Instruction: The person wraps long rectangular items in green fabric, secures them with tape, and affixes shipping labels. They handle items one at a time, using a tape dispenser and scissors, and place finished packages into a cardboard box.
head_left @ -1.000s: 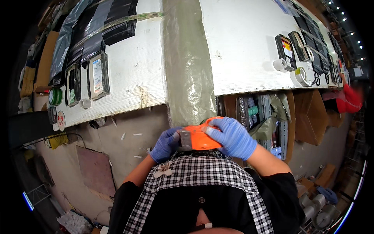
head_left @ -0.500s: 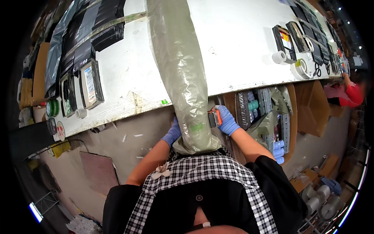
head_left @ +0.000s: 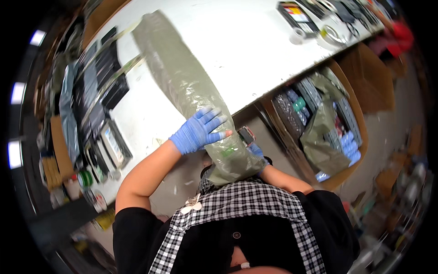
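Observation:
A long olive-green plastic sleeve (head_left: 182,77) lies across the white table and hangs over its near edge toward my apron. Its near end looks filled out and rounded. My left hand (head_left: 197,131), in a blue striped glove with one bare fingertip, rests flat on the sleeve, fingers spread. Low on the sleeve's right side is my gloved right hand (head_left: 256,150), partly covered by the plastic. A small black tool with an orange-red edge (head_left: 247,136) sticks out at its fingers; the hand seems closed on it. Its exact kind is unclear.
Black wrapped bundles (head_left: 107,68) and boxed packs (head_left: 114,141) lie on the table's left. Tape rolls (head_left: 297,35) stand at the far right. An open carton (head_left: 353,86) of plastic-wrapped goods sits right of me. A person in red (head_left: 401,39) is at the far right.
My left hand has come up from beside the sleeve onto its top. My right hand and the tool have shifted lower, partly behind the plastic. The view has turned, and the sleeve now slants left.

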